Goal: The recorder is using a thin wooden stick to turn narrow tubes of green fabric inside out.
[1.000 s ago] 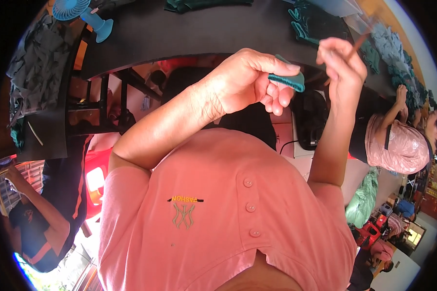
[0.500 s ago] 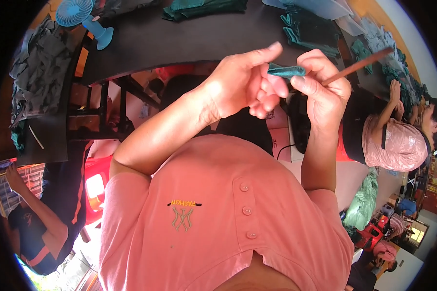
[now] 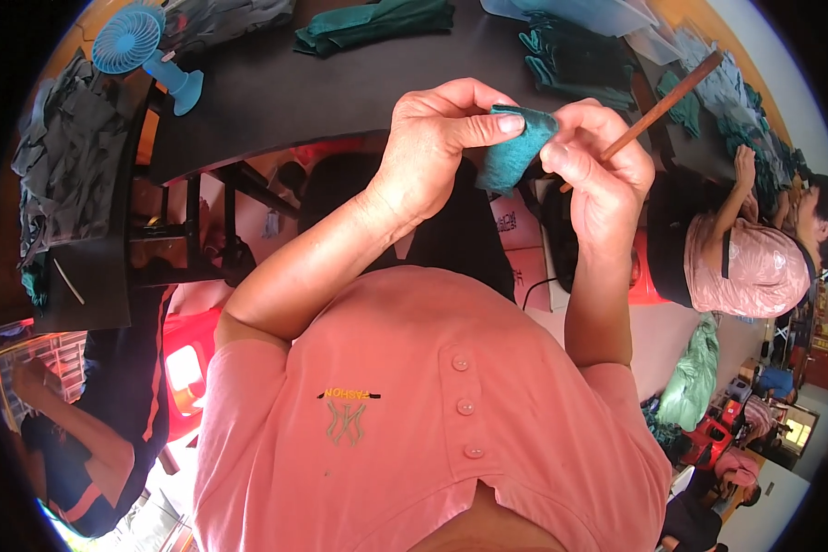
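Observation:
A small piece of teal fabric [image 3: 515,147] is pinched between my two hands, just above my chest. My left hand [image 3: 437,152] grips it with thumb on top and fingers curled beneath. My right hand [image 3: 598,175] touches the fabric's right edge and also holds a thin brown wooden stick [image 3: 658,109], which slants up to the right. The stick's lower end is hidden in my fingers.
A dark table [image 3: 340,83] carries folded teal cloth [image 3: 377,20], more teal pieces [image 3: 575,60] and clear plastic bags [image 3: 580,11]. A blue hand fan [image 3: 143,46] stands at its left end beside grey fabric [image 3: 69,156]. A person in pink [image 3: 754,267] works at right; another sits lower left [image 3: 74,460].
My hands came together and moved lower. The teal fabric, first rolled in my left hand alone, is now held by both hands and hangs open; the stick stayed in my right hand.

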{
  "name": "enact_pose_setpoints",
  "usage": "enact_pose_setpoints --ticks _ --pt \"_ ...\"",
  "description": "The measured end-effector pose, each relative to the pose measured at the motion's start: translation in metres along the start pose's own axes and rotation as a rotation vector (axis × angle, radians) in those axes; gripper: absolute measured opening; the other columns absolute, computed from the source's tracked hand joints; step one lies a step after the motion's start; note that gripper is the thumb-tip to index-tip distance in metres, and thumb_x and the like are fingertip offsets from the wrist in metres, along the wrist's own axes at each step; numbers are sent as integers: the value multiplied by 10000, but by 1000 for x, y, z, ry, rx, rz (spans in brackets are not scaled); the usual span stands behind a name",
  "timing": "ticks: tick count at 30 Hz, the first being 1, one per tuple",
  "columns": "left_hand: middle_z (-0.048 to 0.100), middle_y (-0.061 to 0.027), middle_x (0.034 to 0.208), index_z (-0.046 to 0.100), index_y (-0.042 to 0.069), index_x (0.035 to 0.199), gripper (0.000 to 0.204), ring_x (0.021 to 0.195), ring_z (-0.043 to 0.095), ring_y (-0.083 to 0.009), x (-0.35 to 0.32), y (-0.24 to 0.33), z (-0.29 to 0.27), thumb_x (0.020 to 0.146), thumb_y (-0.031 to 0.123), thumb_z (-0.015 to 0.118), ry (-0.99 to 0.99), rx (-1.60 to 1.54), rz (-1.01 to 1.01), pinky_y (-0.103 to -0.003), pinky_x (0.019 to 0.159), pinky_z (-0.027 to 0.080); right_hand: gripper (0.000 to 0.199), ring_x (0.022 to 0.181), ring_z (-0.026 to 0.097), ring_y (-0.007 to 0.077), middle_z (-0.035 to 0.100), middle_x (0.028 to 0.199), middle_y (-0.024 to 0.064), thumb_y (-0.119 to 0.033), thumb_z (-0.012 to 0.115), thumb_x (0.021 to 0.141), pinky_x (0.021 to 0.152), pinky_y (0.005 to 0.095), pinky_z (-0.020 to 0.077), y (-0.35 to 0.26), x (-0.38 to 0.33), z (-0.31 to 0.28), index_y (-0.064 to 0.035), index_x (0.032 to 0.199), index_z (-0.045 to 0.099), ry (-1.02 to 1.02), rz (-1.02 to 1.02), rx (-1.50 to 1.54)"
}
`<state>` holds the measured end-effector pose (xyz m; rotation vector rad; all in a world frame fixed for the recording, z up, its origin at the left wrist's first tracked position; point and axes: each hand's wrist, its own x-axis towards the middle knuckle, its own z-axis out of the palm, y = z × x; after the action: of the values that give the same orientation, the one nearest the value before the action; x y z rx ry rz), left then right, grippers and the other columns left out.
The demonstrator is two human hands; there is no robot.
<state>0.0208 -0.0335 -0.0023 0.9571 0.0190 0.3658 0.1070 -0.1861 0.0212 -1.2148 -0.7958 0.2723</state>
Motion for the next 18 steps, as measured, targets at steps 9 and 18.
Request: enact_pose_setpoints --ticks 9,18 --pt "681 -50 889 670 -10 948 118 830 612 -115 4 -8 -6 871 79 681 17 -26 -67 -244 804 475 173 668 564 79 617 787 27 40 715 751 608 185 426 0 4 -5 31 915 660 81 -30 2" --pt "680 -55 875 656 3 970 157 809 622 -124 -2 -10 2 855 96 708 -22 -34 -96 -265 773 495 176 611 550 74 636 752 26 28 751 738 554 188 402 4 1 8 11 893 669 163 85 -20"
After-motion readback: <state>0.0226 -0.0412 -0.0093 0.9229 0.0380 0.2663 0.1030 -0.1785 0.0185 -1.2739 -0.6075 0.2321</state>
